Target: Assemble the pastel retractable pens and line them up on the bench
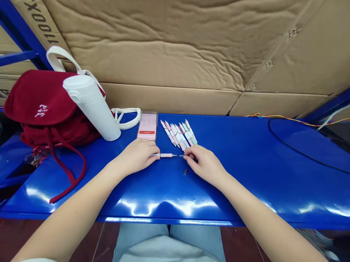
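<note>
My left hand (140, 154) is closed around a pale pink pen barrel (166, 155), whose thin tip points right. Facing that tip, my right hand (202, 161) pinches a small, slim piece (181, 155); only its end shows, so I cannot tell what it is. Just beyond my fingers lies a row of several pink, white and mint pens (179, 134), side by side on the blue table. Below the gap between the hands sits a small dark, shiny bit (185, 171) of unclear kind. A phone (148, 126) with a lit pink screen lies beyond my left hand.
A red bag (46, 99) and a leaning white bottle (93, 107) occupy the left side of the blue table (236, 150). A white strap (129, 122) lies near the phone. On the right runs a black cable (307, 149). Cardboard (168, 47) walls the back.
</note>
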`<action>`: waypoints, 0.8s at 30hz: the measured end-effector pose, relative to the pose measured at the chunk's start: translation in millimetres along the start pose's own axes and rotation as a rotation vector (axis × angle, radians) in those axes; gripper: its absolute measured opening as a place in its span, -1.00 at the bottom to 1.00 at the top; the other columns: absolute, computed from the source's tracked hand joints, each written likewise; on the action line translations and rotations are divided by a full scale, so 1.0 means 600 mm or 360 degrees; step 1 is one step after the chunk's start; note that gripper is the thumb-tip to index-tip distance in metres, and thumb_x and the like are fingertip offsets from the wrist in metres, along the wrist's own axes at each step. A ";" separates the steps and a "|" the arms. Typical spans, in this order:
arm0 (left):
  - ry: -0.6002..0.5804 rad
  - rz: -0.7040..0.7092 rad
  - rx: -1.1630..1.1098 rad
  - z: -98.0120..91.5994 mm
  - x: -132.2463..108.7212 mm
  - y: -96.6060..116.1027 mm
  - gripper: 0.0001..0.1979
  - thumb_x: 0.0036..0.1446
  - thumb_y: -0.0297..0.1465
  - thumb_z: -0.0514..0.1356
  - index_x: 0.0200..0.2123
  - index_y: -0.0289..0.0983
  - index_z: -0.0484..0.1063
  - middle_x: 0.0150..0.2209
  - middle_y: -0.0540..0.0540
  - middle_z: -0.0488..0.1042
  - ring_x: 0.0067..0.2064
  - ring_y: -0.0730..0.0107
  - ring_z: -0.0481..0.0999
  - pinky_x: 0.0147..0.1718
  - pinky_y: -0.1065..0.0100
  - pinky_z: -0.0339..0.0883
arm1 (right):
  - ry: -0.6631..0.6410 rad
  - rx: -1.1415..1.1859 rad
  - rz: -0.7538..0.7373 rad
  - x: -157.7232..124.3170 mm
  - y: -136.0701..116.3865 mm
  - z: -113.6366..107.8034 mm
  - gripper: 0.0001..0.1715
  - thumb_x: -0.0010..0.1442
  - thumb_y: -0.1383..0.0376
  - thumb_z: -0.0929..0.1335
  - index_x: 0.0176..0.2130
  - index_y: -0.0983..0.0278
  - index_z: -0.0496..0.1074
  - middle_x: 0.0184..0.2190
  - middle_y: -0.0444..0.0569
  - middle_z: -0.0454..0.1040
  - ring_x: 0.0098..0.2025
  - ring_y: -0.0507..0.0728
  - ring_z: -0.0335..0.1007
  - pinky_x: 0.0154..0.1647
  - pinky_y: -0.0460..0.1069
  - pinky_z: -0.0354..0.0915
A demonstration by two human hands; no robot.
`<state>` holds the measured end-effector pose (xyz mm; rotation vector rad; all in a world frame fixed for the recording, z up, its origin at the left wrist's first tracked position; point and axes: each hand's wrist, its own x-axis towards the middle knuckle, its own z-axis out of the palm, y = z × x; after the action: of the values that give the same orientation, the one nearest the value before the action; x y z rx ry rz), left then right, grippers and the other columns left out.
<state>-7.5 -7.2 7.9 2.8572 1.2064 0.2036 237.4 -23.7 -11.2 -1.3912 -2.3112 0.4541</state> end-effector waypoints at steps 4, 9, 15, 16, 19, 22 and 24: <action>0.0059 0.0037 -0.0030 0.001 -0.002 0.003 -0.78 0.22 -0.33 0.06 -0.27 -0.26 0.48 -0.33 -0.08 0.48 -0.24 0.31 0.45 -0.21 0.29 0.29 | 0.0033 0.0013 -0.0006 0.000 0.001 -0.001 -0.90 0.17 0.33 0.27 -0.30 0.25 0.39 -0.37 -0.06 0.42 -0.35 0.07 0.33 -0.32 -0.04 0.22; 0.0059 0.0041 -0.0036 0.001 -0.002 0.004 -0.77 0.23 -0.32 0.05 -0.26 -0.26 0.47 -0.31 -0.09 0.47 -0.23 0.30 0.45 -0.20 0.30 0.29 | 0.0022 0.0022 -0.0041 -0.001 -0.001 0.001 -0.91 0.17 0.35 0.27 -0.31 0.25 0.39 -0.41 -0.07 0.41 -0.37 0.07 0.32 -0.31 -0.05 0.22; 0.0062 0.0059 -0.0048 0.004 -0.002 0.010 -0.77 0.24 -0.31 0.05 -0.23 -0.24 0.47 -0.31 -0.08 0.46 -0.22 0.31 0.44 -0.18 0.29 0.28 | -0.0023 0.0030 -0.0095 -0.002 -0.009 0.002 -0.90 0.18 0.32 0.27 -0.30 0.26 0.39 -0.38 -0.05 0.43 -0.34 0.08 0.33 -0.32 -0.05 0.23; 0.0065 0.0067 -0.0051 0.005 -0.002 0.012 -0.76 0.24 -0.30 0.04 -0.22 -0.24 0.47 -0.31 -0.08 0.46 -0.22 0.31 0.44 -0.18 0.29 0.28 | -0.0034 0.0034 -0.0113 -0.002 -0.011 0.003 -0.89 0.19 0.32 0.27 -0.30 0.26 0.39 -0.38 -0.05 0.43 -0.34 0.08 0.33 -0.32 -0.04 0.23; 0.0082 0.0082 -0.0060 0.004 -0.002 0.017 -0.75 0.25 -0.30 0.03 -0.21 -0.25 0.47 -0.30 -0.10 0.46 -0.23 0.31 0.44 -0.20 0.29 0.28 | -0.0038 0.0056 -0.0157 -0.002 -0.014 0.005 -0.86 0.21 0.31 0.25 -0.31 0.26 0.39 -0.38 -0.05 0.44 -0.33 0.08 0.34 -0.32 -0.04 0.22; 0.0085 0.0080 -0.0069 0.003 -0.002 0.018 -0.75 0.25 -0.30 0.03 -0.21 -0.25 0.47 -0.30 -0.09 0.46 -0.22 0.31 0.44 -0.19 0.30 0.28 | -0.0017 0.0093 -0.0149 -0.003 -0.011 0.003 -0.85 0.21 0.27 0.26 -0.25 0.26 0.40 -0.40 -0.07 0.42 -0.33 0.08 0.35 -0.30 -0.04 0.23; 0.0097 0.0066 -0.0074 0.003 -0.002 0.015 -0.75 0.25 -0.31 0.03 -0.20 -0.26 0.47 -0.29 -0.09 0.46 -0.21 0.31 0.44 -0.17 0.29 0.28 | -0.0059 0.0108 -0.0117 -0.006 -0.007 -0.004 -0.76 0.17 0.21 0.30 -0.15 0.25 0.37 -0.38 -0.08 0.42 -0.35 0.08 0.35 -0.31 -0.04 0.23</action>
<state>-1.5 -14.3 6.9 2.8576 1.1367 0.3182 236.8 -28.7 -7.5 -1.2716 -2.3451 0.5343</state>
